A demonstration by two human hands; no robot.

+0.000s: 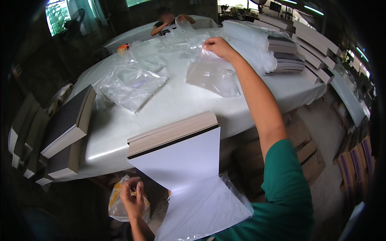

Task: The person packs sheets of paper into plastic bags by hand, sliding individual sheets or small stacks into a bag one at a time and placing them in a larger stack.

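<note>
My right hand [218, 47] reaches far across the table, its fingers pinched on the top of a clear plastic bag [213, 76]. The bag's lower part spreads over the tabletop. Low at the left, beyond the table's near edge, my left hand [132, 196] is loosely curled, thumb apart from the fingers, with nothing visible in it. A stack of pale sheets with a dark bottom layer [173, 134] lies at the near edge. From it a large white sheet [189, 160] slopes down, bent, toward my body. Clear plastic film [237, 197] shows along the sheet's lower right side.
Crumpled clear bags [132, 84] lie on the white-covered table [108, 140]. Dark-topped stacks [66, 120] stand at the left, more stacks [285, 56] at the far right. An orange object [123, 47] sits far left. Behind the table is another person [165, 26]. A filled plastic bag [116, 201] hangs near my left hand.
</note>
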